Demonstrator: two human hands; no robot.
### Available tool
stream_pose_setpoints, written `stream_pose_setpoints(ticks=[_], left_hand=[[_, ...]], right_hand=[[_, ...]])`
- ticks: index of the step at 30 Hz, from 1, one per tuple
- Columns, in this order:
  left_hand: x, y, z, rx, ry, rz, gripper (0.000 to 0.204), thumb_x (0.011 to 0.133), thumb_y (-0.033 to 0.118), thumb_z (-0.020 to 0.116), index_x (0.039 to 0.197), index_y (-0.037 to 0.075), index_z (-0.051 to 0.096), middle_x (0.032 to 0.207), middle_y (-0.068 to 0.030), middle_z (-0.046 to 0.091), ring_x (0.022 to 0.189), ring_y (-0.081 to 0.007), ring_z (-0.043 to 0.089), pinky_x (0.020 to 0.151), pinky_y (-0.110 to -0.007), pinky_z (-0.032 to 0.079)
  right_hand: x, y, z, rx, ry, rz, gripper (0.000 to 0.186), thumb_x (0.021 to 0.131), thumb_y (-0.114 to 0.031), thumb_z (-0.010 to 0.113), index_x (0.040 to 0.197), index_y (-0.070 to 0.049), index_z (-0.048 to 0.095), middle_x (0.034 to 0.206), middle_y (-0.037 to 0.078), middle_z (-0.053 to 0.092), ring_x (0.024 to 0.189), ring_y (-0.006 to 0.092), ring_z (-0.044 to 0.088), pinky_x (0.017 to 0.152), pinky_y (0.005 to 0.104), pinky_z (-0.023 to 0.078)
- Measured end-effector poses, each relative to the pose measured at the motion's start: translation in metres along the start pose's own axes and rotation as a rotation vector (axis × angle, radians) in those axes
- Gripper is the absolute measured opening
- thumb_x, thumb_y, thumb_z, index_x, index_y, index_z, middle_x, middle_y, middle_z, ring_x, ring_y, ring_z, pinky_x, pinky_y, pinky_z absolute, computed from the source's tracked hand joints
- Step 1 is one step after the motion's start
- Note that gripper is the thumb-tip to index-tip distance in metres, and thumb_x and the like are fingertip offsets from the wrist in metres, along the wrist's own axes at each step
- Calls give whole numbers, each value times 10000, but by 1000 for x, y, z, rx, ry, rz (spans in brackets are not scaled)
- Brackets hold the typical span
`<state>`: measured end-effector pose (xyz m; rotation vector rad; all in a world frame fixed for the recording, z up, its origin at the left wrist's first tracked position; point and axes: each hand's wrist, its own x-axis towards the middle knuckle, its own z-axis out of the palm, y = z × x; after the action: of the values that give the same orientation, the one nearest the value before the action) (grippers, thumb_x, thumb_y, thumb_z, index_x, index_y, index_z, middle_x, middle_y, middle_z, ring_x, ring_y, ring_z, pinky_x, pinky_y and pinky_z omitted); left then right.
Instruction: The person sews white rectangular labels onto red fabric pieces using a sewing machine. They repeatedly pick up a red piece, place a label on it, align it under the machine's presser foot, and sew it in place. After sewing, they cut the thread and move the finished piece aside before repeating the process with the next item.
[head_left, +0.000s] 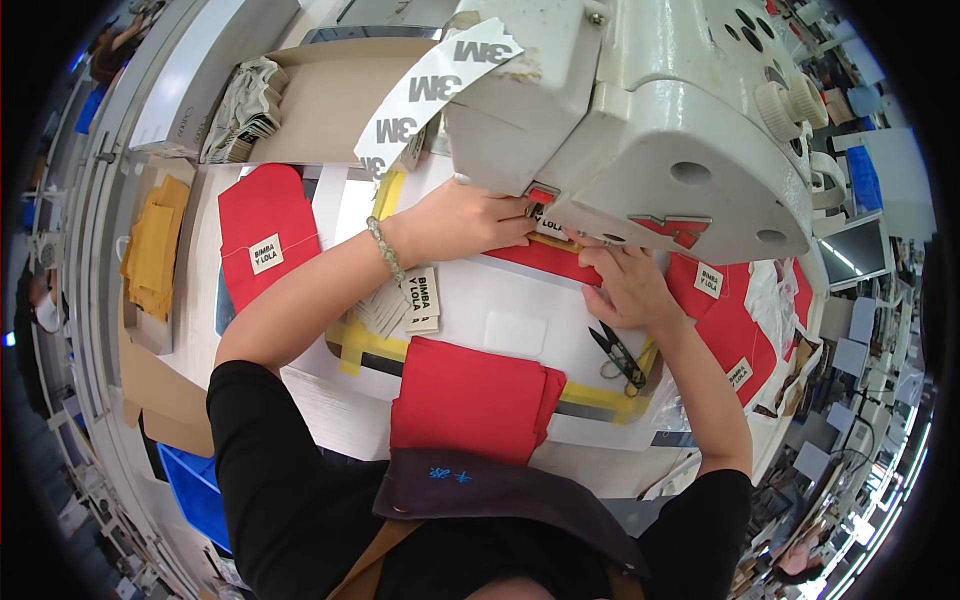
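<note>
My left hand (470,222) lies flat on a red fabric piece (545,258) under the head of a white sewing machine (640,120), fingertips close to the needle area. My right hand (628,285) presses the same red piece from the right, fingers spread. A beaded bracelet (385,250) circles my left wrist. A stack of small white labels (400,300) lies under my left forearm. Black thread snips (620,355) rest beside my right wrist. A folded stack of red fabric (475,400) sits near my body.
A red piece with a white label (265,235) lies at the left, more red labelled pieces (735,330) at the right. A cardboard box (320,100) with folded cloth stands at the back, yellow fabric (155,245) in a box at far left, a blue bin (195,490) below.
</note>
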<state>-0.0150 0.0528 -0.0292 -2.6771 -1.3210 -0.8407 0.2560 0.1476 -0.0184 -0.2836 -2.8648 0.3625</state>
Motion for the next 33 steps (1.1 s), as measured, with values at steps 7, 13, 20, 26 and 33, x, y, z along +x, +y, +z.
stream_pose_setpoints(ticks=[7,13,20,26,33], left_hand=[[5,5,-3,-47,-76,-49,202,821,144,611,999,101,695,922,-15,655,955,-195,629,767,-340,545],[8,2,-2,-113,-204,-105,269,891,170,571,1140,168,671,871,-28,652,770,-218,672,612,-354,563],[14,-4,0,-216,-381,-170,273,957,264,536,1211,238,634,823,-74,636,693,-260,671,534,-387,547],[22,-2,-11,-288,-482,-207,303,970,265,520,1260,250,605,750,-103,628,653,-287,654,547,-412,536],[15,9,0,-325,-266,-268,287,902,172,596,1180,178,668,844,-96,668,730,-285,642,647,-397,512]], right_hand=[[-1,0,0,13,-11,9,328,769,-223,647,1069,-129,555,912,6,636,810,229,628,630,358,510],[-3,1,1,35,-24,26,336,766,-220,649,1074,-127,553,928,17,649,810,237,630,658,355,507],[-4,1,0,57,-12,40,328,762,-202,647,1064,-122,549,942,31,658,808,242,634,663,359,504],[-3,1,1,51,12,-7,332,756,-193,647,1065,-119,550,938,30,654,826,235,635,654,356,499],[-4,2,1,74,-28,39,339,757,-185,642,1070,-111,535,945,23,638,891,241,622,753,374,471]])
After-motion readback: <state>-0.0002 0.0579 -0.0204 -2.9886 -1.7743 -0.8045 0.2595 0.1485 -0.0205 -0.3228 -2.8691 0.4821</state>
